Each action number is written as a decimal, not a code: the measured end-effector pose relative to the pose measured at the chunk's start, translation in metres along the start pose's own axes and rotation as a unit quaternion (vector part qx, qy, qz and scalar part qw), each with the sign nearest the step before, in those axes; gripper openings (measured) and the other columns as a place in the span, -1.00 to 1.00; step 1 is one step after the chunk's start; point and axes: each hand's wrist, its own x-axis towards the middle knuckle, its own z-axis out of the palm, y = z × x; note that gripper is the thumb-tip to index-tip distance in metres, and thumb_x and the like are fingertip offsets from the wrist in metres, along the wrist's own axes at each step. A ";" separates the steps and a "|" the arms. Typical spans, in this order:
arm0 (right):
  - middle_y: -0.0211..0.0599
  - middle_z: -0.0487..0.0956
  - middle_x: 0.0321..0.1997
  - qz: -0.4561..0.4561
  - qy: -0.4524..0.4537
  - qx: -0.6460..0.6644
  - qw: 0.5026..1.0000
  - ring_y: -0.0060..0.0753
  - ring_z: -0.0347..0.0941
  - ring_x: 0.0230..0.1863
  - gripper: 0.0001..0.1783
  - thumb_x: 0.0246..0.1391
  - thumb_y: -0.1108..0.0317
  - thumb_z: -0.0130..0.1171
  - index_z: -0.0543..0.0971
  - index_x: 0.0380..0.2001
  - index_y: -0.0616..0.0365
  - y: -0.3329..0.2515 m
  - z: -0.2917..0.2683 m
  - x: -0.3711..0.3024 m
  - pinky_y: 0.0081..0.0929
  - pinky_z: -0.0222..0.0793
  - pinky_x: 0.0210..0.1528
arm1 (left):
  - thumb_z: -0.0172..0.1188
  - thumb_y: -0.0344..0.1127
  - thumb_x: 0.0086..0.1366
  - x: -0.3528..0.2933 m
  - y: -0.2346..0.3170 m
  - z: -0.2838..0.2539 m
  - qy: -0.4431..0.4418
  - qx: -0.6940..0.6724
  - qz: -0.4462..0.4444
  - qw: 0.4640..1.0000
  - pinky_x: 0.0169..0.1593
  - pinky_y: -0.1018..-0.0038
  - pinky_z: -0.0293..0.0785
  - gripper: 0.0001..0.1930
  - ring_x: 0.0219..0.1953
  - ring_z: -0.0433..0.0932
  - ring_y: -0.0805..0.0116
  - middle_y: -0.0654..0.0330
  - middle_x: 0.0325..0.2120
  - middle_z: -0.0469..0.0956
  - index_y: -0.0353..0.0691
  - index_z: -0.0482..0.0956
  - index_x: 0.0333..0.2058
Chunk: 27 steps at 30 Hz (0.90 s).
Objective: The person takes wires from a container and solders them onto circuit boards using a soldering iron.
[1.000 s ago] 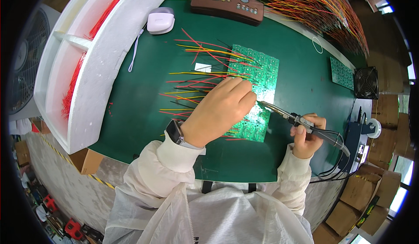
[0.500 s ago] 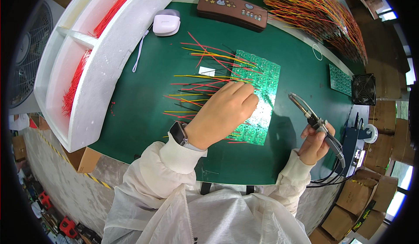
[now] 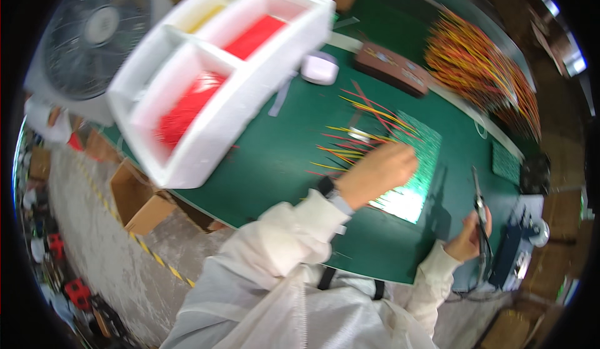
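Observation:
A panel of green circuit boards (image 3: 430,152) lies on the table, with red, yellow and black wires (image 3: 342,151) sticking out past its left side. Over the panel rests my left hand (image 3: 384,171), its fingers curled together; whatever the fingertips pinch is hidden beneath them. To the right of the panel, my right hand (image 3: 464,239) grips a soldering iron (image 3: 480,211) with a thin metal tube along it, tip upward and apart from the boards. The picture is smeared by motion, so fine details of the joints are lost.
A white foam box (image 3: 250,96) with red wires in its compartments stands at the left. Behind the panel are a brown pencil case (image 3: 390,69), a pale small case (image 3: 319,69) and a large wire bundle (image 3: 478,68). A blue soldering station (image 3: 507,255) sits at the right.
My view has swung left, so the table's things appear shifted right and more of the foam box shows. The soldering iron has turned more upright. My left hand stays over the panel.

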 end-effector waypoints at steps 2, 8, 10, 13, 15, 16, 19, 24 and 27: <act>-0.38 0.44 -0.42 0.012 0.015 0.034 0.999 -0.64 0.27 -0.47 -0.70 -0.06 0.47 0.04 0.39 -0.18 0.27 -0.006 -0.003 -0.003 -0.72 0.16 -0.43 | 0.09 -0.38 -0.13 0.002 0.006 -0.001 0.014 0.004 -0.005 1.000 -0.30 0.47 0.28 -0.87 -0.39 0.32 0.32 0.22 -0.53 0.29 -0.23 0.37 -0.54; -0.39 0.28 -0.68 -0.005 0.003 0.082 0.997 -0.67 0.14 -0.67 -0.71 0.02 0.40 -0.03 0.29 -0.17 0.27 0.000 -0.007 -0.009 -0.70 0.07 -0.63 | 0.13 -0.40 -0.12 -0.004 0.042 -0.048 0.129 -0.018 -0.062 0.990 -0.30 0.45 0.23 -0.80 -0.36 0.31 0.31 0.22 -0.44 0.31 -0.22 0.39 -0.44; -0.42 0.26 -0.72 0.067 0.012 0.149 0.986 -0.71 0.08 -0.77 -0.70 0.04 0.36 -0.04 0.27 -0.16 0.23 -0.008 -0.005 -0.016 -0.75 -0.02 -0.79 | 0.12 -0.40 -0.10 -0.015 0.067 -0.048 0.112 -0.059 -0.101 0.987 -0.34 0.44 0.24 -0.82 -0.43 0.34 0.31 0.24 -0.52 0.34 -0.21 0.38 -0.44; -0.44 0.20 -0.83 0.107 0.005 0.172 0.979 -0.73 0.01 -0.87 -0.66 0.07 0.28 -0.09 0.22 -0.12 0.20 -0.026 -0.001 -0.030 -0.75 -0.14 -0.89 | 0.06 -0.28 0.04 -0.018 0.106 -0.019 0.087 -0.156 -0.219 0.959 -0.48 0.39 0.28 -0.85 -0.59 0.39 0.21 0.18 -0.68 0.37 -0.21 0.35 -0.55; -0.44 0.16 -0.90 0.127 -0.018 0.203 0.971 -0.72 0.00 -0.91 -0.64 0.09 0.23 -0.13 0.18 -0.09 0.17 -0.027 0.000 -0.041 -0.73 -0.19 -0.89 | -0.03 -0.19 0.11 -0.017 0.117 0.003 0.027 -0.314 -0.279 0.907 -0.57 0.33 0.31 -0.75 -0.66 0.41 0.10 0.10 -0.75 0.41 -0.23 0.38 -0.61; -0.42 0.17 -0.91 0.065 -0.017 0.176 0.982 -0.73 0.00 -0.91 -0.64 0.10 0.21 -0.15 0.19 -0.10 0.18 -0.019 -0.001 -0.045 -0.72 -0.23 -0.89 | -0.12 -0.12 0.16 -0.013 0.122 0.013 -0.015 -0.357 -0.286 0.889 -0.56 0.35 0.33 -0.67 -0.65 0.43 0.12 0.10 -0.73 0.44 -0.23 0.40 -0.62; -0.37 0.29 -0.76 0.088 0.020 0.163 0.982 -0.72 0.07 -0.77 -0.64 0.10 0.19 -0.16 0.24 -0.13 0.23 -0.011 -0.013 -0.053 -0.69 -0.06 -0.76 | -0.15 0.02 0.16 -0.011 0.129 0.026 -0.077 -0.427 -0.314 0.844 -0.56 0.37 0.31 -0.53 -0.66 0.44 0.14 0.10 -0.77 0.43 -0.26 0.43 -0.69; -0.39 0.34 -0.65 0.053 0.063 0.136 0.987 -0.74 0.10 -0.70 -0.60 0.09 0.16 -0.12 0.26 -0.15 0.28 -0.015 -0.015 -0.047 -0.74 -0.02 -0.70 | -0.14 -0.05 0.20 -0.006 0.126 0.038 -0.136 -0.534 -0.248 0.797 -0.63 0.49 0.22 -0.55 -0.75 0.34 0.40 0.18 -0.82 0.37 -0.31 0.40 -0.68; 0.02 0.48 -0.49 -0.105 0.086 0.005 0.991 -0.20 0.36 -0.54 -0.60 -0.11 0.12 0.12 0.46 -0.45 0.32 0.003 -0.017 -0.038 -0.30 0.30 -0.44 | -0.21 -0.12 0.24 -0.009 0.126 0.051 -0.107 -0.617 -0.226 0.746 -0.57 0.52 0.22 -0.62 -0.69 0.28 0.43 0.18 -0.75 0.31 -0.31 0.34 -0.58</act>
